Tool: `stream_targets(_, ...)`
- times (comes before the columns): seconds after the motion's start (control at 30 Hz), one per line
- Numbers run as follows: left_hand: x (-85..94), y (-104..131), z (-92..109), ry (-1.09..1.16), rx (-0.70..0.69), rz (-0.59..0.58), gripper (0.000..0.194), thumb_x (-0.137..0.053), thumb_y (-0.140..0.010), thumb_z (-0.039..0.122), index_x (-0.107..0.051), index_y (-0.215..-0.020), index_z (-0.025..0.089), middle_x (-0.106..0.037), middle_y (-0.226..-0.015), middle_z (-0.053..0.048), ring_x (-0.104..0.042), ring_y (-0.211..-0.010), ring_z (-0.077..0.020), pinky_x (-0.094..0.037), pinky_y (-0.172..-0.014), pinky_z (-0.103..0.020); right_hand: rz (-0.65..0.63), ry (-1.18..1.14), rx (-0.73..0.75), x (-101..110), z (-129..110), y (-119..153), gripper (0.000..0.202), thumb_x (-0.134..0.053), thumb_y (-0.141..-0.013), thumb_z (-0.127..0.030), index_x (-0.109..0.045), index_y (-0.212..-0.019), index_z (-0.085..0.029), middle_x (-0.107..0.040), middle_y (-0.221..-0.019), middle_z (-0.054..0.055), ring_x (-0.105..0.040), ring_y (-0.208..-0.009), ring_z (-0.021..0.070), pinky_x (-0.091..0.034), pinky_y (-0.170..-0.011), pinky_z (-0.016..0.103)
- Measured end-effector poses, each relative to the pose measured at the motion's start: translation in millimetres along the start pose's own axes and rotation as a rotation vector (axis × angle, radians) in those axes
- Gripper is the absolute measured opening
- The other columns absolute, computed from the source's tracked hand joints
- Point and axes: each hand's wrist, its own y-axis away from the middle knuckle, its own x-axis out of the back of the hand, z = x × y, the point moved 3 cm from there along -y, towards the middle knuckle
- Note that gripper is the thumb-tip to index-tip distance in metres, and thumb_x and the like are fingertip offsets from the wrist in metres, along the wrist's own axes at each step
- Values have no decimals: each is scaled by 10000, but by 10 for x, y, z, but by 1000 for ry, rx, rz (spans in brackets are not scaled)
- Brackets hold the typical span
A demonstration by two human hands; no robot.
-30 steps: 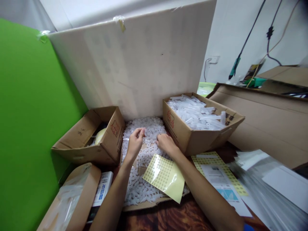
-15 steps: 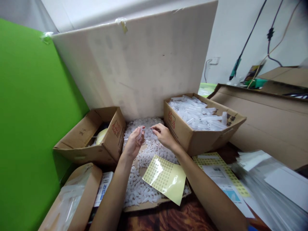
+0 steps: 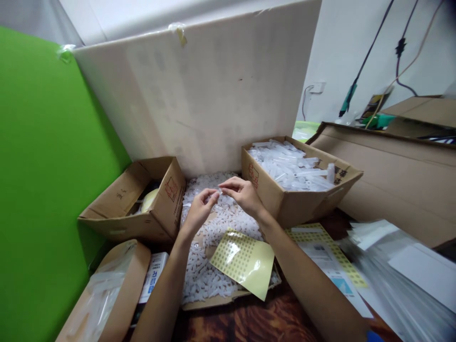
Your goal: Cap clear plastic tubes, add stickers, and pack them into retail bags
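My left hand point(image 3: 200, 208) and my right hand point(image 3: 242, 194) meet fingertip to fingertip above a heap of small white plastic pieces point(image 3: 210, 280). Between the pinched fingertips shows a small translucent plastic piece point(image 3: 220, 191), too small to make out in detail. Both hands are closed on it, and the left palm is turned away from view. Below the hands, a yellow sheet of small round stickers point(image 3: 245, 262) lies tilted on the heap.
To the right stands a cardboard box point(image 3: 299, 205) full of translucent plastic tubes point(image 3: 285, 164). Another cardboard box point(image 3: 142, 228) sits at the left. Clear plastic bags point(image 3: 402, 270) and a second sticker sheet point(image 3: 329, 242) lie at the right. A pale board point(image 3: 199, 95) rises behind.
My two hands have come together; they were slightly apart before. The left hand has turned, so the clear plastic seen in its palm is now hidden.
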Motion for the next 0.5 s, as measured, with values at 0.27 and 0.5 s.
stream_targets(0.27, -87, 72, 117, -153, -98, 69, 367, -684, -885, 428, -731, -1194, 235, -755, -1153, -72, -693, -946, -219, -527, -825, -315, 41, -15, -85, 20, 63, -5, 395, -841, -682, -526, -694, -728, -162, -701, -650, 40, -665, -617, 186, -551, -624, 303)
stream_targets(0.5, -42, 69, 86, -227, -124, 220, 240, -709, -867, 376, -783, -1036, 222, -781, -1067, -64, -711, -1023, -240, -527, -929, -338, -157, 776, -155, 90, 380, 69, 280, -533, -985, -356, -728, -879, -184, -757, -848, 88, -709, -803, 212, -524, -743, 290)
